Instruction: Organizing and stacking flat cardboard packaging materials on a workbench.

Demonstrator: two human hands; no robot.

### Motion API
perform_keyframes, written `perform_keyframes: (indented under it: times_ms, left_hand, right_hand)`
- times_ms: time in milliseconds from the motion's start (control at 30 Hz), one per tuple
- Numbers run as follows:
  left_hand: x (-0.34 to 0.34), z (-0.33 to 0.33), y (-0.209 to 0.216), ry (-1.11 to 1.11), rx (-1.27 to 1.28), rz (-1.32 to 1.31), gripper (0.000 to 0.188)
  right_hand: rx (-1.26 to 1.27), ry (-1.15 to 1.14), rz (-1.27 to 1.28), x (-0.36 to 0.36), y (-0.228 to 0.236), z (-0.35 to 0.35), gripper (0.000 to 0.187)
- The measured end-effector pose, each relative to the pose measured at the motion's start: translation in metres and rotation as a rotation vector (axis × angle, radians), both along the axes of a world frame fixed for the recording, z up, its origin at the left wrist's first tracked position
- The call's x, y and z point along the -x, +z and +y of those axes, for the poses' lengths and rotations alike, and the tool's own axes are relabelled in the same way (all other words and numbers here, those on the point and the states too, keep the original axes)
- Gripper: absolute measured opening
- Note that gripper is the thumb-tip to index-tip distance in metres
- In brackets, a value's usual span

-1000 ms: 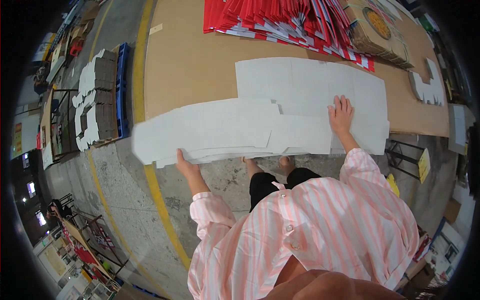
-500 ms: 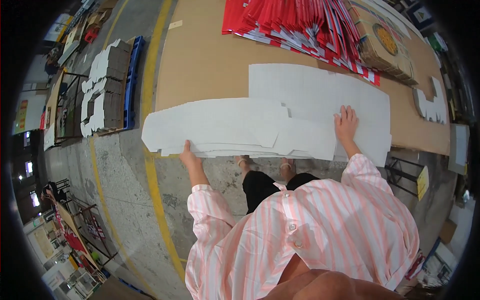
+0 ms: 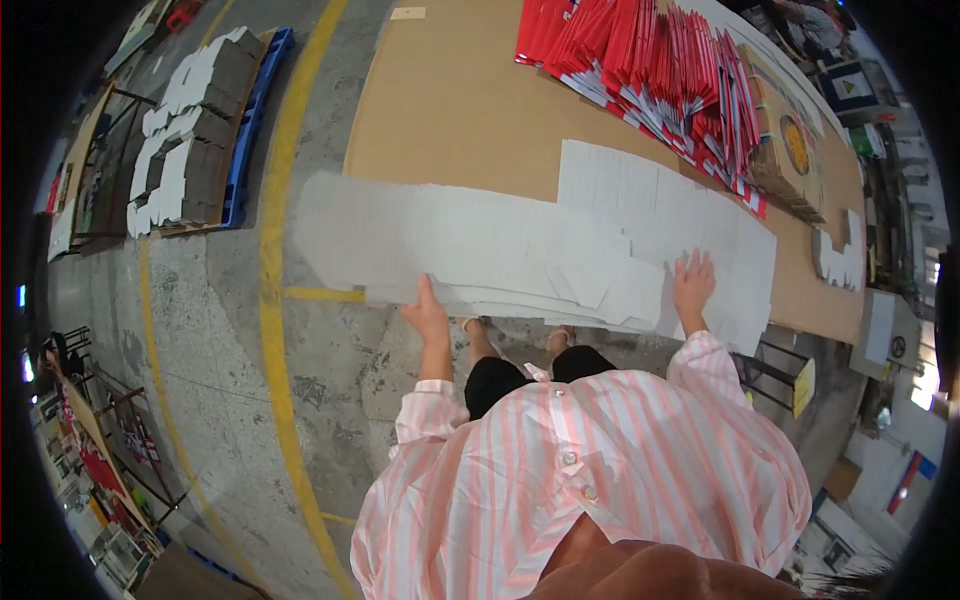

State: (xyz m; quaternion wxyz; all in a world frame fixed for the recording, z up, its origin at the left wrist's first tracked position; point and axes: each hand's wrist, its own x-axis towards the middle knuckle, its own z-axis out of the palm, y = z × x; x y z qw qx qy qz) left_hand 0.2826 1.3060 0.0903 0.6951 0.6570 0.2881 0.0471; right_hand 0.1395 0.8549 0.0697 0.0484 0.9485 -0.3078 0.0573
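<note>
Flat white cardboard sheets (image 3: 470, 235) lie overlapped in a long, loose pile at the near edge of the table. Their left end juts out beyond the table's left edge and looks blurred. My left hand (image 3: 430, 318) grips the near edge of this pile, thumb on top and the other fingers hidden beneath. My right hand (image 3: 692, 285) rests palm down with fingers spread, near the right end of the pile. Under and behind it, more white sheets (image 3: 640, 190) spread across the table.
Red folded card pieces (image 3: 640, 70) are fanned out on the brown tabletop (image 3: 470, 110), beside a strapped bundle (image 3: 790, 140). A notched white cardboard piece (image 3: 838, 250) lies at the right. On the floor at left, a blue pallet (image 3: 250, 150) carries stacked white cardboard (image 3: 190, 130).
The pile's left end has shifted further out past the table edge, and my left hand now grips it a little farther from that end. The whole view has shifted slightly.
</note>
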Motion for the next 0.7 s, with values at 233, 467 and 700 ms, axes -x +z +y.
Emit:
perform_keyframes:
  times_ms: [233,467,700]
  left_hand:
    - [-0.009,0.022,-0.026,0.143,0.548,0.078,0.033]
    - [-0.003,0.056,-0.075,-0.288,0.282,0.35,0.037]
    - [-0.044,0.171,-0.055,0.122,0.029,0.07,0.032]
  right_hand:
    - [-0.028,-0.02,0.114,-0.007,-0.007,0.012,0.058]
    - [0.131,0.164,0.258,0.007,-0.022,-0.032,0.057]
    - [-0.179,-0.011,0.327,-0.008,-0.009,-0.021,0.061]
